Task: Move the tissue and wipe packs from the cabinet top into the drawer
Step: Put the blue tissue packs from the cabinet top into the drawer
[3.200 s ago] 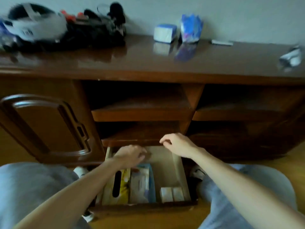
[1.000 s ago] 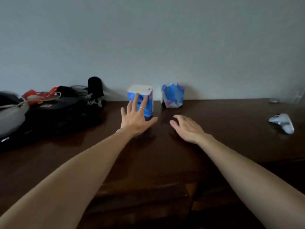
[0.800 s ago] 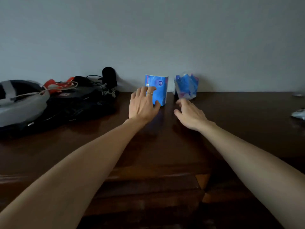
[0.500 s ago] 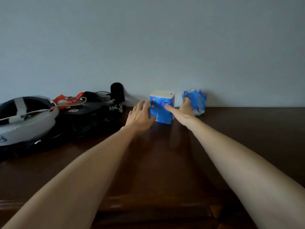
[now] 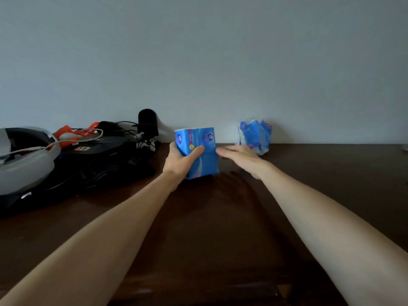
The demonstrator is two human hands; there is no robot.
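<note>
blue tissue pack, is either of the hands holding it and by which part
The left hand grips the blue tissue pack by its left side, thumb across the front. The right hand is open beside it, holding nothing.

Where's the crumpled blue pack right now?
The crumpled blue pack sits at the back of the cabinet top against the wall, right of centre, just beyond the open right hand.

A plain pale grey-blue painted wall [image 5: 198, 51] fills the upper half, unlit and even; below it runs a dark brown glossy wooden cabinet top [image 5: 220, 228], dim and faintly reflective.
</note>
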